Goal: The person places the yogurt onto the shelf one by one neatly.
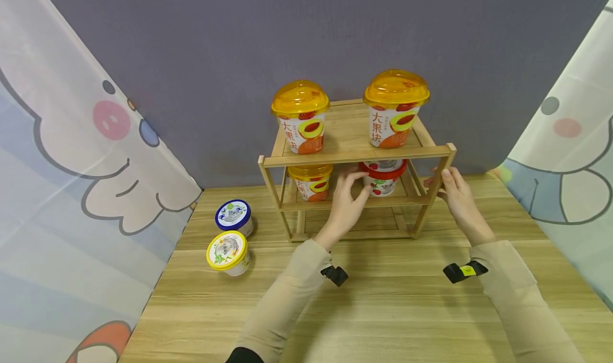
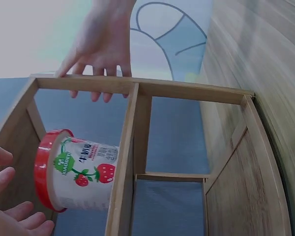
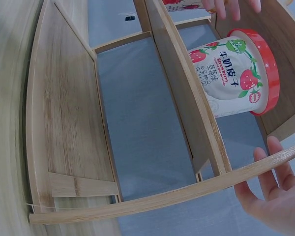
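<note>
On the rack's middle shelf stands a white strawberry cup (image 1: 381,184) with a red rim. My left hand (image 1: 346,206) is just to its left, fingers bent and spread apart around air. In the left wrist view, those fingers (image 2: 27,216) are close to the strawberry cup (image 2: 83,172), with a gap at the lid side. The right hand (image 1: 457,192) grips the right front post of the wooden rack (image 1: 356,158), thumb in front and fingers passing behind. From the right wrist, its fingers (image 3: 285,174) reach past the post, inside the frame; the thumb is hidden there.
Two yellow-domed fruit cups, left (image 1: 300,118) and right (image 1: 396,110), stand on the top shelf. A third fruit cup (image 1: 312,184) is below, on the middle shelf's left. On the table, left of the rack, stand a blue-lidded cup (image 1: 234,216) and a yellow-lidded cup (image 1: 229,252).
</note>
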`<state>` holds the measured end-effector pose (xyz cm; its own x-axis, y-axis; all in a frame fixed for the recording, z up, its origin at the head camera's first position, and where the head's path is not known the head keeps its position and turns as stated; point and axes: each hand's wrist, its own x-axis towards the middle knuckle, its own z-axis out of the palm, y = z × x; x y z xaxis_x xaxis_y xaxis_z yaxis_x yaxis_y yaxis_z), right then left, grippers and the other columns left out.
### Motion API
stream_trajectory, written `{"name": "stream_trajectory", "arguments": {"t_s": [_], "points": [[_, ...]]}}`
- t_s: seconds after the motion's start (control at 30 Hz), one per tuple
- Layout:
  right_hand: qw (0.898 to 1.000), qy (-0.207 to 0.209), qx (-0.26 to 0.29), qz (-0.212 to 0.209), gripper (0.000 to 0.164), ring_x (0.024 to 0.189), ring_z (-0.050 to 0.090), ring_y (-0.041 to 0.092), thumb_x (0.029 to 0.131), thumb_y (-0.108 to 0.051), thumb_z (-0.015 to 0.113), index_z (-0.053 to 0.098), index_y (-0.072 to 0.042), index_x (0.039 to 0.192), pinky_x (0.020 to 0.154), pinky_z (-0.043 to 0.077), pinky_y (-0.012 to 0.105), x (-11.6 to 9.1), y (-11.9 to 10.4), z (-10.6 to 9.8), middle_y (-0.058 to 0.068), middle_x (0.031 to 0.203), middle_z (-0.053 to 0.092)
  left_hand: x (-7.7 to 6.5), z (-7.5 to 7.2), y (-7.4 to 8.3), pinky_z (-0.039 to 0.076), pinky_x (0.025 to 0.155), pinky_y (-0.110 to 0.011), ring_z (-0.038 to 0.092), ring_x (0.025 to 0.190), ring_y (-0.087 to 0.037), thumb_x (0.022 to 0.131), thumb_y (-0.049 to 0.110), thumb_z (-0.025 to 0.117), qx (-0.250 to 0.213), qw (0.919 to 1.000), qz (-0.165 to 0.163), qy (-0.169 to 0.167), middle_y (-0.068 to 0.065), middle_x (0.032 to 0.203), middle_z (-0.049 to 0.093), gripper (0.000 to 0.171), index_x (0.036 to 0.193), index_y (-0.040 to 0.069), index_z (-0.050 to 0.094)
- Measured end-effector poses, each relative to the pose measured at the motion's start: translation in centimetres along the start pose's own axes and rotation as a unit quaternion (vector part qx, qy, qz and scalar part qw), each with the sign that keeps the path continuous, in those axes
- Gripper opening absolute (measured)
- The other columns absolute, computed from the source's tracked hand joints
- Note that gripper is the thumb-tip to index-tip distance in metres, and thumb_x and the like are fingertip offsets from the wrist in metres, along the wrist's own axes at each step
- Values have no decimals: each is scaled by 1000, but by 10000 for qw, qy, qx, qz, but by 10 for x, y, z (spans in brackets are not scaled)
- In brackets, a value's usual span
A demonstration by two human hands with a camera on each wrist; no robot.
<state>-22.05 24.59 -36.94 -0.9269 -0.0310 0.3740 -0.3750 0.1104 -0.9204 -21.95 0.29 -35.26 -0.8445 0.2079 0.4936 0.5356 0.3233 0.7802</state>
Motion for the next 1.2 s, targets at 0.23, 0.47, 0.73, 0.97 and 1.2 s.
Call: {"name": "stream_trajectory", "arguments": {"t_s": [0.23, 0.47, 0.73, 0.97, 1.2], "points": [[10000, 58, 20, 11, 38, 87, 52, 6, 95, -34, 30, 43, -4, 114, 73, 41, 13, 0, -1, 1, -5, 87, 55, -15, -9, 2, 35, 95, -43, 39, 117, -25, 90, 14, 49, 184, 9996, 168, -158, -13, 126, 39, 27, 115, 5, 51], [10000, 7, -55, 14, 39, 88, 53, 5, 95, -36, 29, 42, -4, 115, 73, 41, 12, -1, 0, 0, -4, 90, 55, -31, -21, 4, 36, 93, -45, 37, 117, -25, 90, 14, 48, 367, 9982, 237, -416, -11, 128, 38, 26, 115, 7, 51], [10000, -3, 37, 4, 35, 88, 52, 6, 95, -34, 29, 44, -8, 114, 73, 41, 12, -1, -1, 0, -4, 89, 55, -49, -41, -2, 37, 92, -45, 35, 117, -25, 89, 12, 51, 752, 9956, 414, -388, -11, 128, 38, 24, 113, 7, 52], [9999, 20, 151, -62, 31, 87, 52, 7, 95, -33, 30, 46, -12, 111, 73, 42, 13, 0, 0, 1, -3, 88, 56, -65, -61, -15, 39, 90, -46, 37, 115, -27, 88, 9, 53, 1066, 9930, 478, -169, -13, 125, 40, 23, 111, 5, 53], [9999, -15, 59, -91, 32, 88, 53, 5, 96, -34, 29, 45, -12, 112, 73, 42, 13, -1, 0, 1, -3, 89, 55, -82, -84, -30, 37, 91, -48, 38, 113, -29, 86, 5, 56, 1167, 9928, 281, 36, -16, 122, 42, 23, 108, 4, 55]]}}
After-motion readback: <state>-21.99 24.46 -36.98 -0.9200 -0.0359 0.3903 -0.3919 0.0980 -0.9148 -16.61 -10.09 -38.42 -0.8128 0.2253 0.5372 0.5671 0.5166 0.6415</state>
